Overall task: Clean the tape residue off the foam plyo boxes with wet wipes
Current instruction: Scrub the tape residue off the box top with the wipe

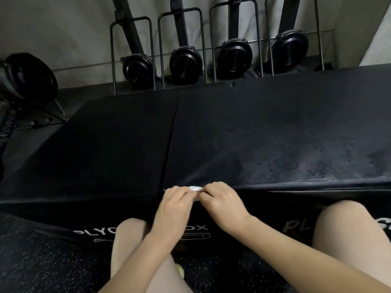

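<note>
Two black foam plyo boxes lie side by side in front of me, the left box (110, 144) and the right box (275, 134), with a seam between them. The right box's top looks scuffed and dusty. A small white wet wipe (195, 188) sits at the near top edge of the right box, close to the seam. My left hand (173, 206) and my right hand (220, 201) both pinch the wipe from either side, fingers curled. White "PLYO BOX" lettering (198, 228) shows on the front face, partly hidden by my left arm.
Several upright rowing machines (186, 62) stand in racks against the grey wall behind the boxes. Another black fan-wheel machine (27, 77) is at the far left. My bare knees (349, 229) are close to the boxes' front on speckled black rubber flooring (53, 261).
</note>
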{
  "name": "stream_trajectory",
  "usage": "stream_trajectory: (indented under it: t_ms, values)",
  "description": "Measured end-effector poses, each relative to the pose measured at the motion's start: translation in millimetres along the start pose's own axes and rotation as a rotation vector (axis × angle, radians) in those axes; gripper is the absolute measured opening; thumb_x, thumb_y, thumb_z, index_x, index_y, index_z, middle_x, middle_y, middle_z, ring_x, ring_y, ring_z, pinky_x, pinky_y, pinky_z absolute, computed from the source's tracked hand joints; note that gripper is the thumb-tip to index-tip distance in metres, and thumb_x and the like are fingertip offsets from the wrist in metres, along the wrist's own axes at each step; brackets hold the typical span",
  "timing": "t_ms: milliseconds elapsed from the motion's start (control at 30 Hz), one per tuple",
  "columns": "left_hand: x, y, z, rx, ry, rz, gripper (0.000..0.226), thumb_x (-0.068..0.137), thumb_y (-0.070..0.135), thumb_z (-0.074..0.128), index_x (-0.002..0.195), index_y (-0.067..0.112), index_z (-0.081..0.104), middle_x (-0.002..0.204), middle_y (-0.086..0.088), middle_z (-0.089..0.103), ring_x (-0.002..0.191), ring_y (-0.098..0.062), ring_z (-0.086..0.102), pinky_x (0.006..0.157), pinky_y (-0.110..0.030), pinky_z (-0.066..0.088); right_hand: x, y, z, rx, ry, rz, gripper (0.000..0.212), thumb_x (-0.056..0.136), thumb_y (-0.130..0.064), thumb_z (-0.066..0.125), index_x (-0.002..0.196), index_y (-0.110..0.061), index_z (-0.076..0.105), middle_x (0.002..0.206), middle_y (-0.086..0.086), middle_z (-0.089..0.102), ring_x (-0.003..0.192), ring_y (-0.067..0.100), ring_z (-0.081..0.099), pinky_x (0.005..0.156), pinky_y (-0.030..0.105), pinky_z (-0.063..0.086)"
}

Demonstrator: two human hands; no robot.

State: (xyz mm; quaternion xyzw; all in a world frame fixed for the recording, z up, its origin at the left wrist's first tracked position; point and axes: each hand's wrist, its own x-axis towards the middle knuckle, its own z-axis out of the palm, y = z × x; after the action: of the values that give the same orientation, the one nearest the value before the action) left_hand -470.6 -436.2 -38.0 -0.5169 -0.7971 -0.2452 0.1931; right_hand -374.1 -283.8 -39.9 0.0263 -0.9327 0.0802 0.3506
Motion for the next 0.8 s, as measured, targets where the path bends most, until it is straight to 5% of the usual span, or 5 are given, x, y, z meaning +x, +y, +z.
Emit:
stream_trajectory:
  t_ms: [233,400,633,700,800]
  values:
    - [-19,-33,-14,0.036,0.123,-0.146,0.023,0.093,0.020,0.052,0.103,0.016,0.072,0.097,0.010,0.065,0.085,-0.006,0.054,0.080,-0.021,0.040,32,-40,17,-0.028,-0.214,-0.003,0.038,0.043,0.002,0.085,0.069,-0.014,0.062,0.063,-0.002,0.047,0.054,0.016,0.045,0.054,0.027,0.040]
    - [-10,-11,1,-0.107,0.065,-0.109,0.021,0.095,0.014,0.061,0.113,0.013,0.072,0.112,0.010,0.066,0.097,-0.009,0.060,0.084,-0.034,0.049,22,-22,-9,-0.095,-0.279,0.084,0.045,0.029,0.001,0.087,0.059,-0.016,0.057,0.057,-0.002,0.047,0.047,0.016,0.046,0.051,0.027,0.040]
    - [21,57,23,-0.117,0.025,0.031,0.021,0.094,0.015,0.067,0.114,0.016,0.070,0.110,0.010,0.063,0.091,-0.011,0.057,0.082,-0.029,0.048,-16,32,-54,-0.127,-0.229,0.135,0.031,0.053,0.000,0.087,0.066,-0.016,0.065,0.062,-0.003,0.050,0.052,0.017,0.049,0.057,0.027,0.044]
    - [25,68,29,-0.125,0.007,-0.011,0.030,0.090,0.010,0.071,0.119,0.018,0.068,0.111,0.011,0.061,0.091,-0.010,0.056,0.083,-0.028,0.048,-24,46,-60,-0.070,-0.222,0.146,0.011,0.077,-0.012,0.076,0.070,-0.016,0.068,0.066,-0.004,0.053,0.057,0.018,0.052,0.059,0.029,0.050]
    - [34,71,25,-0.125,0.037,-0.046,0.021,0.090,0.013,0.062,0.104,0.022,0.074,0.096,0.013,0.063,0.083,-0.011,0.055,0.076,-0.031,0.050,-23,58,-69,0.093,-0.215,0.258,0.024,0.095,-0.027,0.055,0.085,-0.018,0.075,0.080,-0.006,0.061,0.070,0.016,0.060,0.062,0.034,0.055]
